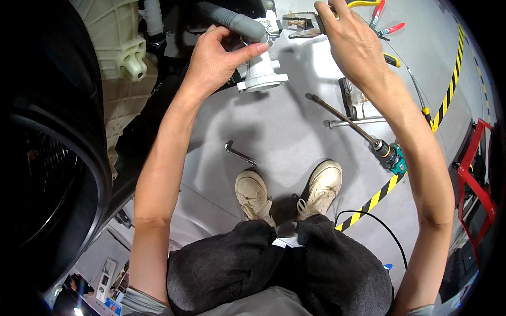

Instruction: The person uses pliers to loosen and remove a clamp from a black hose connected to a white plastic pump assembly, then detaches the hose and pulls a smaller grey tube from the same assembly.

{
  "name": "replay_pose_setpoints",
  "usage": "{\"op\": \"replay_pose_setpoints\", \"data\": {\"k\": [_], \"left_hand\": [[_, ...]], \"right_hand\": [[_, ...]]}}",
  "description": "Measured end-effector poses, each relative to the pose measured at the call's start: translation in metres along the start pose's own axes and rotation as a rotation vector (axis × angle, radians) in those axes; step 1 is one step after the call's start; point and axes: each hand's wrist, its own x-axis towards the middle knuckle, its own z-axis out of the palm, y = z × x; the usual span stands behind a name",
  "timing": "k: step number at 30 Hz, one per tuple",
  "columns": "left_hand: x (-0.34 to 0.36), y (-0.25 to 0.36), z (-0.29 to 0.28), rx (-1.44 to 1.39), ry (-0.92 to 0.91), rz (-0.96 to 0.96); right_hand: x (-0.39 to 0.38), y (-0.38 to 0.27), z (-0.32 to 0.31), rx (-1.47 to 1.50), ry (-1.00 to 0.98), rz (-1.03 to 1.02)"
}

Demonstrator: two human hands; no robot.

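My left hand [211, 60] is closed around the joint where a grey corrugated hose [232, 20] meets a white plastic pipe fitting [261, 71]. Its thumb lies across the hose end, and the fitting's flanged mouth points down towards me. To the right, the fingers of my right hand [356, 45] are closed on a pair of pliers [307, 25], whose parted jaws point left at the fitting without reaching it. One yellow handle shows above my fingers; a yellow and black handle end [391, 59] sticks out beyond the hand, and I cannot tell if it belongs to the same pliers.
An appliance with a black round door rim [100, 163] and a cream plastic tub [124, 58] stands at left. On the grey floor lie a small wrench [241, 154], a teal power driver [390, 156] with a long bit, a hammer [354, 98] and red-handled pliers [377, 21]. Striped tape [377, 197] crosses the floor.
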Motion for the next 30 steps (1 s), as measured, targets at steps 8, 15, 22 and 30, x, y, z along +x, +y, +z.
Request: {"op": "replay_pose_setpoints", "data": {"k": [8,15,22,30], "left_hand": [[0.000,0.001,-0.001,-0.042,-0.020,-0.012],[0.001,0.000,0.000,-0.085,-0.042,0.003],[0.000,0.003,-0.002,-0.088,-0.055,-0.018],[0.002,-0.003,-0.001,-0.105,-0.023,-0.002]], "right_hand": [[0.005,-0.010,0.015,-0.124,0.065,-0.186],[0.009,-0.011,0.016,-0.103,0.102,-0.188],[0.014,-0.003,0.023,-0.056,0.121,-0.233],[0.010,-0.002,0.028,0.007,0.153,-0.199]]}}
